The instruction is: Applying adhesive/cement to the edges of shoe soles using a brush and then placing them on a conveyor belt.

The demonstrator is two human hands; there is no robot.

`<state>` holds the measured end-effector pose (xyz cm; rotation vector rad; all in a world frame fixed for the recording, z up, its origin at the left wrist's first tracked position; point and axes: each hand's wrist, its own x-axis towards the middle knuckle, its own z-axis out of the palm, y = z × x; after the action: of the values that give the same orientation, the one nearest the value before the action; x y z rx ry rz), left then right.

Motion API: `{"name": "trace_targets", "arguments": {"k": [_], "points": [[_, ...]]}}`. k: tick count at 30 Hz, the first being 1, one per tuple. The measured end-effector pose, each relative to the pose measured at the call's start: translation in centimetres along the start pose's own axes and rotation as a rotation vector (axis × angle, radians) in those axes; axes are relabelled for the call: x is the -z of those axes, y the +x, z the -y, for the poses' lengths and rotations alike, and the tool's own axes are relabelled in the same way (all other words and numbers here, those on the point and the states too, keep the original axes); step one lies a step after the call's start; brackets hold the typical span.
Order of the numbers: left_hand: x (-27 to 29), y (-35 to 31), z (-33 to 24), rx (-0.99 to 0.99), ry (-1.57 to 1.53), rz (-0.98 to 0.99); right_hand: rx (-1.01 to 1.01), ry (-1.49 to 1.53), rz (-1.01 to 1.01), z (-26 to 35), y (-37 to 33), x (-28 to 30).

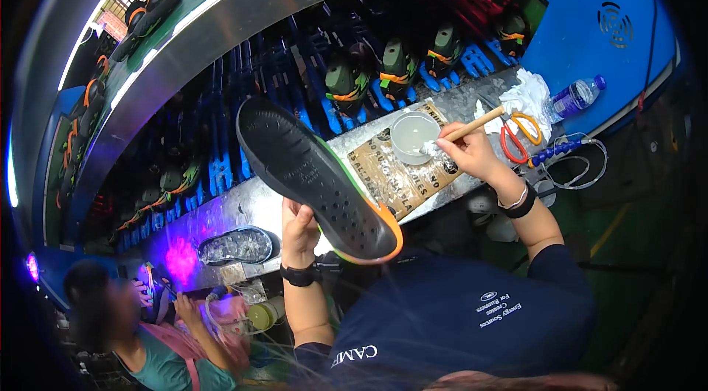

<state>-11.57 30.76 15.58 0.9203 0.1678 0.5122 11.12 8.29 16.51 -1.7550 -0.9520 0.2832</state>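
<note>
My left hand [299, 232] grips a shoe sole [306, 170] by its edge, fingers partly hidden beneath it. The sole is black on its upper face, with small holes toward the heel and a green-to-orange rim. In my right hand [470, 151] is a brush [483, 123] with a pale wooden handle, held in a pinch. Its white-coated end dips into a round bowl [395, 142] of cloudy liquid. The bowl stands on a printed sheet of brown cardboard [372, 170], to the right of the sole.
Scissors [510, 142], crumpled white cloth [529, 100], a bottle [575, 98] and a coiled blue hose [557, 149] lie at the bench's right. Behind, shoes [397, 63] sit on blue racks inside a curved machine. A dark tray [236, 246] and a co-worker [169, 347] are at left.
</note>
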Motion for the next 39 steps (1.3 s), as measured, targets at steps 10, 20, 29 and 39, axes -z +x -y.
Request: {"name": "trace_targets", "arguments": {"k": [10, 20, 29, 39], "points": [[-3.1, 2.1, -1.5, -0.294, 0.315, 0.055, 0.0, 0.104, -0.082, 0.9, -0.5, 0.3], [-5.1, 2.4, -3.0, -0.262, 0.39, 0.147, 0.167, 0.268, 0.189, 6.1, -1.5, -2.4], [-5.3, 2.3, -3.1, -0.205, 0.371, 0.175, 0.378, 0.207, 0.135, 7.0, -0.2, -3.7], [-5.8, 2.0, -4.4, -0.467, 0.704, 0.159, 0.326, 0.142, 0.15, 6.1, -1.1, -3.3]]}}
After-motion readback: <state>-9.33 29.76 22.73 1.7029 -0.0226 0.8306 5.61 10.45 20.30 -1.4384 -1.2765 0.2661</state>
